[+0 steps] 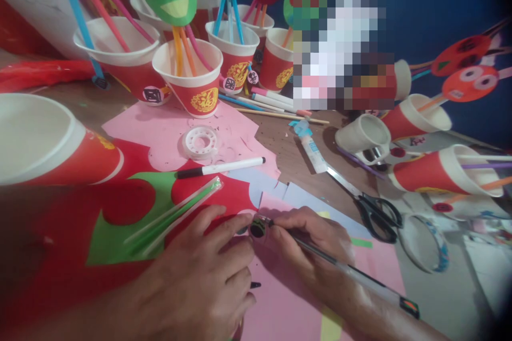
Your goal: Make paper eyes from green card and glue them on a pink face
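My right hand is closed around a slim pen with a clear barrel and black grip. Its tip touches a small round paper cutout marked in black and green. My left hand lies flat, its fingers stretched out and the index fingertip at the cutout's edge. Under both hands is pink paper. A dark pointed tip shows beside my left fingers; the rest is hidden. Left of my hand, a clear-wrapped bundle of green straws rests on green paper.
Red paper cups with straws and paper faces stand at the back. A white marker, a tape roll, a glue stick and black-handled scissors lie ahead. Tipped cups and a tape ring are at the right.
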